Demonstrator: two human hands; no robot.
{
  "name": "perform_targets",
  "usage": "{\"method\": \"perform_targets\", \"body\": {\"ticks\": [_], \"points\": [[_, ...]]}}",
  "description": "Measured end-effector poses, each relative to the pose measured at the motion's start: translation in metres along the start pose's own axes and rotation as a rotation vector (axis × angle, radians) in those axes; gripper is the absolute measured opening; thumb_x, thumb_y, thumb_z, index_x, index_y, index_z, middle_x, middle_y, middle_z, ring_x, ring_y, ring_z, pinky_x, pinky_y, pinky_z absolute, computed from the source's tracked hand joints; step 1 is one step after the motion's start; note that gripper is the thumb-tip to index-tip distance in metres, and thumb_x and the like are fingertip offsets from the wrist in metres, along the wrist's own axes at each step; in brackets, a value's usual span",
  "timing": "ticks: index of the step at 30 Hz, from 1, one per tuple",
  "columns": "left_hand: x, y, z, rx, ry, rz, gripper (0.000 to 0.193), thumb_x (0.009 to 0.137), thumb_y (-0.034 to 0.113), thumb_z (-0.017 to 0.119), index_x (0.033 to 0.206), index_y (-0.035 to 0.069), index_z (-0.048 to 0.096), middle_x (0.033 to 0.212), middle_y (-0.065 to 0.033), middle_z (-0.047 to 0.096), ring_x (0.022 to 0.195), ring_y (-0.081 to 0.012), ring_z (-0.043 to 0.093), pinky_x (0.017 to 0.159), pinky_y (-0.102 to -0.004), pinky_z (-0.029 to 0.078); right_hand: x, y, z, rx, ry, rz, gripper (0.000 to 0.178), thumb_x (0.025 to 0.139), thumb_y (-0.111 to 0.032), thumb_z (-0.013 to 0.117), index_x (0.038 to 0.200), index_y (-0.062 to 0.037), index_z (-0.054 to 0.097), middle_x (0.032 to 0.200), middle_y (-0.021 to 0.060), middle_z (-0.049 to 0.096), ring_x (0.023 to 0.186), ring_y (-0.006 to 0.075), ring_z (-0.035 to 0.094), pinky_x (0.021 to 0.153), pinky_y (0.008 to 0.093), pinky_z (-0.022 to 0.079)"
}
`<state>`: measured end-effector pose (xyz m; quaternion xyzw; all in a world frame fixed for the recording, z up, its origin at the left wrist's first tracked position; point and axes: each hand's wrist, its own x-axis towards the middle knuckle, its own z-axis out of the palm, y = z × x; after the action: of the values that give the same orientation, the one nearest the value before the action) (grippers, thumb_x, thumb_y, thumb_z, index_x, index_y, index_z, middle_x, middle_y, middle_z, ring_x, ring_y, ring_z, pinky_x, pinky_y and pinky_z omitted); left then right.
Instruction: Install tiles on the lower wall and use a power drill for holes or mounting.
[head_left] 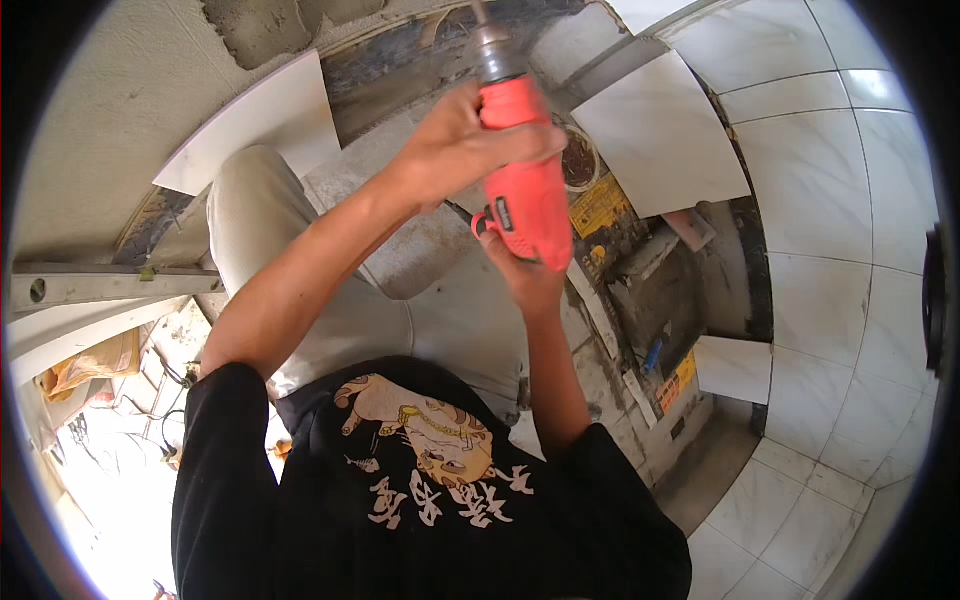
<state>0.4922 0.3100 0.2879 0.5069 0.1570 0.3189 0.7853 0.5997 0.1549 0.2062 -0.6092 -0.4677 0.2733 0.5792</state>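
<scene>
A red power drill [530, 205] is raised in front of me, tilted with its metal chuck [495, 50] pointing up and away. A bit shows at the chuck's tip, cut off by the top of the view. My left hand [470, 150] wraps round the front of the drill body, its fingers slightly blurred. Around the rear handle, beside the trigger, my right hand [525, 275] is closed; most of its fingers are hidden behind the tool. A dark cord or rod [458, 212] shows just left of the handle.
White tile pieces lean at the left [265, 125] and right [660, 135]. A marbled tile wall [815, 190] rises at the right. Wooden strips [600, 320] and a small blue object [653, 354] lie nearby. A long metal bar [110, 288] extends at the left.
</scene>
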Motion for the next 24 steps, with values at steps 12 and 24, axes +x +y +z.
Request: {"method": "perform_targets", "body": {"ticks": [12,24], "points": [[0.017,0.004,-0.008,0.688,-0.048,0.107,0.063,0.092,0.056,0.052,0.117,-0.002,0.059,0.106,-0.0182,0.065,0.099,-0.0289,0.063,0.088,-0.0384,0.048,0.011,-0.002,-0.026,0.710,0.131,0.131,0.062,0.060,0.004,0.054,0.122,-0.0004,0.052,0.110,0.0131,0.062,0.107,0.0311,0.059,0.104,0.0521,0.041],[-0.079,-0.037,-0.047,0.756,-0.057,0.121,0.014,0.089,0.014,0.067,0.086,0.000,0.067,0.073,-0.0108,0.057,0.064,-0.0206,0.051,0.060,-0.0359,0.040,0.005,0.041,-0.078,1.391,0.126,0.059,0.065,0.062,0.007,0.057,0.126,-0.0036,0.048,0.111,0.0055,0.062,0.109,0.0227,0.060,0.107,0.0475,0.043]]}}
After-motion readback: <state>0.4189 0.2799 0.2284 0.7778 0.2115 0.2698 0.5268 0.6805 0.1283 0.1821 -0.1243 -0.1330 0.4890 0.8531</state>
